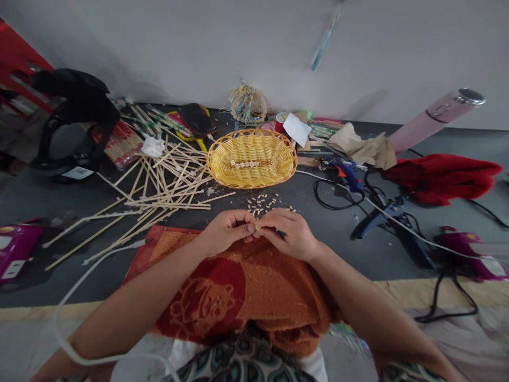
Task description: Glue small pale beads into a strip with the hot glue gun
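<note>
My left hand (230, 228) and my right hand (288, 231) meet fingertip to fingertip above the near edge of the table. Both are closed in a pinch around a tiny pale wooden piece (257, 228), mostly covered by the fingers. Just beyond them lie several short cut wooden pieces (262, 202), scattered on the dark surface. Farther back stands a yellow wicker basket (217, 167), with a beaded-looking pale strip (244, 164) lying inside. Beneath my wrists an orange and red towel (270, 276) drapes over the edge and my lap.
Long wooden sticks (159, 185) lie in a loose pile at the left. On the right are a blue glue gun (350, 172), dark blue clamp-like tool (392, 223), red cloth (449, 175) and leaning pink flask (437, 119). A white cable (75, 286) crosses near my left arm.
</note>
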Motion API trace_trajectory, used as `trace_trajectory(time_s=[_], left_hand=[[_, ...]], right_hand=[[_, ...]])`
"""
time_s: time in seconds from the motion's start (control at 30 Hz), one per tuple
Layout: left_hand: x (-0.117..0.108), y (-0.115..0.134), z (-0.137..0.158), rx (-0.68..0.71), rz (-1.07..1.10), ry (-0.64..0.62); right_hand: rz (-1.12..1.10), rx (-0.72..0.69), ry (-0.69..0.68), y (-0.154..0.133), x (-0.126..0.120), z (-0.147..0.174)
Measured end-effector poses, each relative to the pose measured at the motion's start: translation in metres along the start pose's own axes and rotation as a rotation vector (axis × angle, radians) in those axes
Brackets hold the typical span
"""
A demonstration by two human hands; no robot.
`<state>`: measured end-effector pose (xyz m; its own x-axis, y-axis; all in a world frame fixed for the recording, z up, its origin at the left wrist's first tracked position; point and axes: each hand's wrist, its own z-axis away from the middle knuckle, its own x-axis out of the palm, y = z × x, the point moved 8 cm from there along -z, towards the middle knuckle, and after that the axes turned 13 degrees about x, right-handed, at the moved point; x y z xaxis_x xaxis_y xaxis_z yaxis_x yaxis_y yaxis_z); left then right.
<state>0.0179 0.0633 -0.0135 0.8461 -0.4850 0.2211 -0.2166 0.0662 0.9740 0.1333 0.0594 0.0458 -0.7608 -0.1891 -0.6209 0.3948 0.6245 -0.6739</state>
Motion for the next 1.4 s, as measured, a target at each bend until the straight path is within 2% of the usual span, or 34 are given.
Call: trace_trajectory(time_s=[0.43, 0.67, 1.4], left_hand=[[0.0006, -0.0016, 0.0014, -0.046, 0.085, 0.031], [0.0009, -0.004, 0.0007, -0.049, 0.092, 0.013], [0.001, -0.0066, 0.0021, -0.073, 0.129, -0.024]], right_hand=[[0.015, -0.015, 0.014, 0.0009, 0.0, 0.0008], [-0.129, 0.006, -0.07, -0.0011, 0.0016, -0.0016], [-0.328, 0.037, -0.045, -0.0033, 0.0043, -0.0008]])
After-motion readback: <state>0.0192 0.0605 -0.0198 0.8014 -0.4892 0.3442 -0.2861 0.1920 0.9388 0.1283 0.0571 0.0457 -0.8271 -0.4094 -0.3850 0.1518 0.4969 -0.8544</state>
